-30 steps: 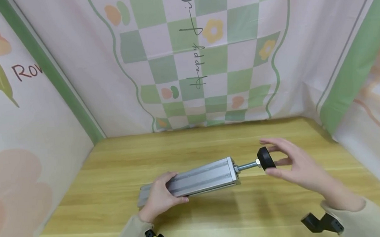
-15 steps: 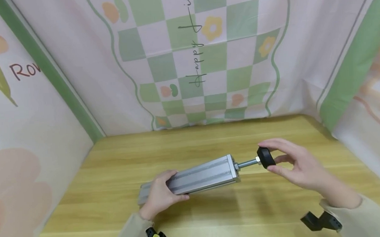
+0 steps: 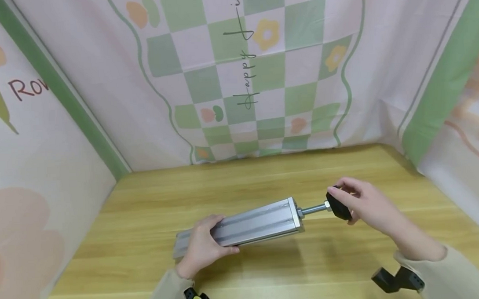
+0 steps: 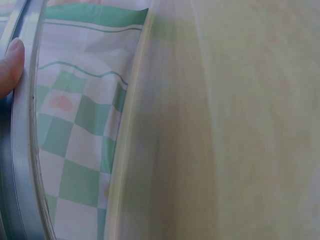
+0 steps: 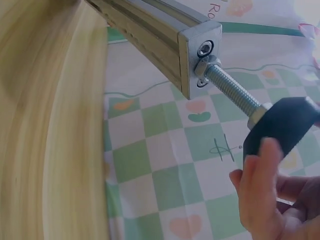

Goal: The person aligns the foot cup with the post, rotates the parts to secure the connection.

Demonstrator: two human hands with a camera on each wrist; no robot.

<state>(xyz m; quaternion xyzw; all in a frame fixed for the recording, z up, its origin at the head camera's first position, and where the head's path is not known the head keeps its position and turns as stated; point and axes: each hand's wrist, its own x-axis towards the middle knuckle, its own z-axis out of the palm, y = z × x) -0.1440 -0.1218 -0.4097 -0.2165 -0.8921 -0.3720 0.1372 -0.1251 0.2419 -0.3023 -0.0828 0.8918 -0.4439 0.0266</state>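
My left hand (image 3: 202,246) grips an aluminium profile (image 3: 258,223) near its left end, thumb along the near side. The profile is held tilted over the table, its right end higher. From the end plate (image 5: 201,60) sticks a threaded rod (image 3: 314,209) with a nut (image 5: 206,67) against the plate. On the rod's outer end sits a black levelling foot (image 3: 338,206), with another nut (image 5: 257,116) beside it. My right hand (image 3: 370,208) holds the foot's rim between thumb and fingers. One fingertip (image 4: 11,67) shows on the profile in the left wrist view.
A wood-grain table (image 3: 154,196) lies below both hands. Behind it hangs a green and white checked curtain (image 3: 238,105), with printed cloth (image 3: 22,166) on the left side and more on the right. Each wrist carries a black camera mount (image 3: 398,279).
My right hand has turned about the levelling foot, the thumb moving from below up over its face. The foot has turned and tilted slightly. My left hand and the profile stay nearly still.
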